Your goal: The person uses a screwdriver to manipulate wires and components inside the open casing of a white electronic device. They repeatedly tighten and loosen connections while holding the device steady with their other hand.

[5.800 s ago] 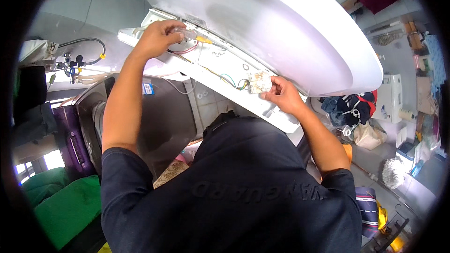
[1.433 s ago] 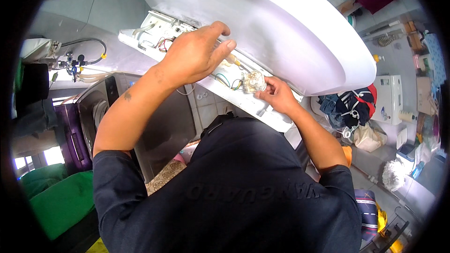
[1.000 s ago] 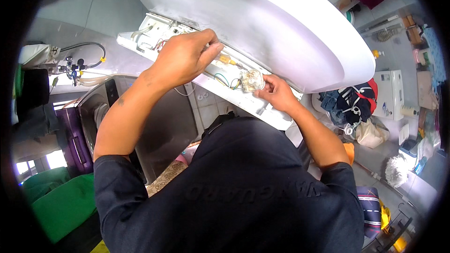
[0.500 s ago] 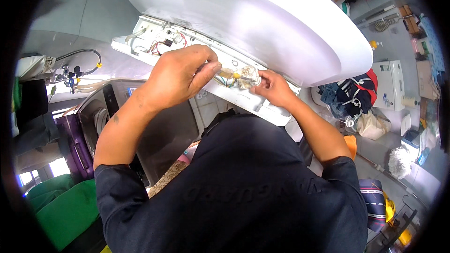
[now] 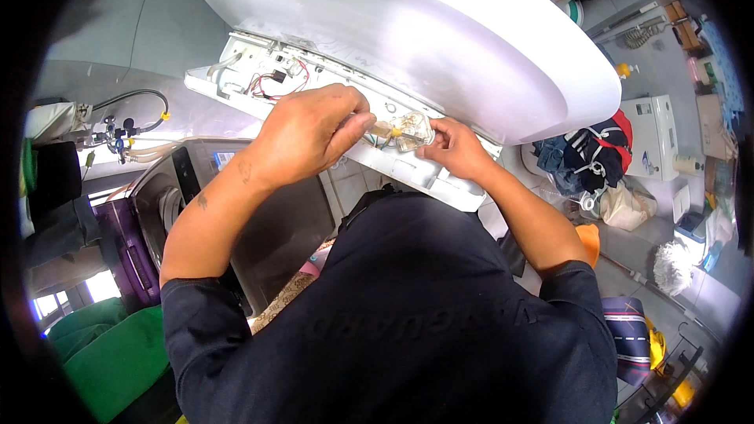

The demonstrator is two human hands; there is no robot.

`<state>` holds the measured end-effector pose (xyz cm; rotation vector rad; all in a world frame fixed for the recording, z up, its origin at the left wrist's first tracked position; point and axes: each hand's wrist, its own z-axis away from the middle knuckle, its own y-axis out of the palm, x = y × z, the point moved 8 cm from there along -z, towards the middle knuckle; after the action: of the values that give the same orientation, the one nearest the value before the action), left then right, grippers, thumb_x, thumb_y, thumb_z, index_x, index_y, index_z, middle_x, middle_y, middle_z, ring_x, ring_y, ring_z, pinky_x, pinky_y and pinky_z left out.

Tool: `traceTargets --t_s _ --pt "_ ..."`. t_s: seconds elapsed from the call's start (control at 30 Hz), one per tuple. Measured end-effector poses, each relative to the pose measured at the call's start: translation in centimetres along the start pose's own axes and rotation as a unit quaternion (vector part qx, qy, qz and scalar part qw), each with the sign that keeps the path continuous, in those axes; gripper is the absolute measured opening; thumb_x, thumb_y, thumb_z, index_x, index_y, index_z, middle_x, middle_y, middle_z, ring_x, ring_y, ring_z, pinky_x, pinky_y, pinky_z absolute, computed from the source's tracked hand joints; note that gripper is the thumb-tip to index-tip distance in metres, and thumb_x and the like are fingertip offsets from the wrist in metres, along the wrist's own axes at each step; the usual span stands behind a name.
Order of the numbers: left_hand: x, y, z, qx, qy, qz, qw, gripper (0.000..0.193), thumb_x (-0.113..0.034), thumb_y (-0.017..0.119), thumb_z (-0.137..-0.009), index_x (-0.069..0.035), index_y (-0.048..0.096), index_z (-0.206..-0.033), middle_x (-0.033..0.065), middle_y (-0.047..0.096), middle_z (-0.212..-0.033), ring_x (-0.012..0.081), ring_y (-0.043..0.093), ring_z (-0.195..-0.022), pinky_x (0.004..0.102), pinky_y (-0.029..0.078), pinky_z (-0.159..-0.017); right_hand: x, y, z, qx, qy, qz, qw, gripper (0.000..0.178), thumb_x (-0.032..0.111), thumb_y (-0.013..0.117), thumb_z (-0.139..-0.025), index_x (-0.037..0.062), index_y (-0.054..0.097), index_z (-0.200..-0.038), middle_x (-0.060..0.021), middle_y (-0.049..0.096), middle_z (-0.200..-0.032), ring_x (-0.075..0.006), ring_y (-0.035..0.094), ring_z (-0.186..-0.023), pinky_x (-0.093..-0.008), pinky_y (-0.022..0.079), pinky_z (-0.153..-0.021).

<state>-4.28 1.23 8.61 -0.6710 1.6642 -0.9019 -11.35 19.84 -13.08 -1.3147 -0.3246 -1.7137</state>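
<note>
My left hand (image 5: 318, 127) is closed, thumb against curled fingers. From it sticks a narrow tan piece with a yellow end (image 5: 383, 130), whose kind I cannot make out. The yellow end meets a clear plastic part (image 5: 414, 129) with brown grime on it. My right hand (image 5: 455, 148) pinches the right edge of that clear part between thumb and fingers. Both hands are over a long white open panel (image 5: 216, 82) of an appliance. Red wires (image 5: 263, 86) and a small black block (image 5: 279, 76) show inside its left part; my left hand hides its middle.
A large curved white cover (image 5: 408, 23) rises right behind the panel. Below my left forearm stands a dark grey appliance (image 5: 279, 216). Hoses and valves (image 5: 122, 133) are at the far left. Clothes (image 5: 593, 153) and a white box (image 5: 653, 137) lie to the right.
My left hand has shifted slightly right and down, and its wrist has turned a little. The tan and yellow piece stays at the clear part; my right hand has hardly moved.
</note>
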Motion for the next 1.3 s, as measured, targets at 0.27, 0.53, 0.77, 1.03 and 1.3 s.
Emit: traceTargets --t_s 0.27,0.53,0.77,1.03,1.3 --pt "0.1 0.0 0.0 -0.01 0.004 -0.005 1.0 0.012 -0.013 0.068 -0.097 -0.002 0.067 -0.096 0.0142 0.066 -0.084 0.0322 0.066 -0.074 0.0377 0.052 -0.068 -0.1 0.1 -0.1 -0.006 -0.027 -0.005 1.0 0.055 0.023 0.086 -0.08 0.0016 0.069 -0.128 -0.0063 0.059 -0.091 -0.0146 0.057 -0.077 -0.0298 0.049 -0.072" --pt "0.3 0.1 0.0 -0.013 0.0 0.001 1.0 0.012 -0.014 0.069 -0.097 -0.002 0.067 -0.096 0.0138 0.067 -0.084 0.031 0.066 -0.073 0.0375 0.052 -0.067 0.6 0.0 0.0 -0.006 -0.03 0.006 1.0 0.054 0.021 0.085 -0.079 0.0032 0.07 -0.127 -0.0059 0.059 -0.091 -0.0149 0.057 -0.076 -0.0301 0.049 -0.071" --pt "-1.0 -0.1 0.1 -0.005 0.022 0.019 1.0 0.013 -0.004 0.073 -0.091 -0.004 0.068 -0.103 0.0128 0.064 -0.095 0.0306 0.066 -0.081 0.0375 0.053 -0.071 0.5 0.0 0.1 -0.01 -0.042 0.001 0.999 0.052 0.021 0.085 -0.079 0.004 0.071 -0.125 -0.0056 0.058 -0.091 -0.0148 0.056 -0.076 -0.0303 0.049 -0.071" --pt "-3.3 0.4 0.5 0.086 0.024 -0.015 0.996 0.029 0.001 0.068 -0.089 -0.007 0.066 -0.118 0.0139 0.062 -0.107 0.0344 0.067 -0.084 0.0411 0.055 -0.076 0.4 0.1 0.1 -0.003 -0.035 -0.022 0.999 0.045 0.022 0.085 -0.08 0.0036 0.072 -0.118 -0.0059 0.057 -0.091 -0.0153 0.056 -0.077 -0.0308 0.049 -0.073" --pt "-3.7 -0.5 -0.7 0.026 0.02 -0.038 0.999 0.036 -0.014 0.07 -0.094 -0.006 0.058 -0.127 0.019 0.065 -0.106 0.0383 0.068 -0.085 0.0425 0.055 -0.071 0.3 0.1 -0.1 -0.016 -0.059 -0.024 0.998 0.042 0.026 0.085 -0.08 0.0064 0.074 -0.116 -0.0063 0.056 -0.09 -0.0175 0.056 -0.078 -0.0324 0.049 -0.073"
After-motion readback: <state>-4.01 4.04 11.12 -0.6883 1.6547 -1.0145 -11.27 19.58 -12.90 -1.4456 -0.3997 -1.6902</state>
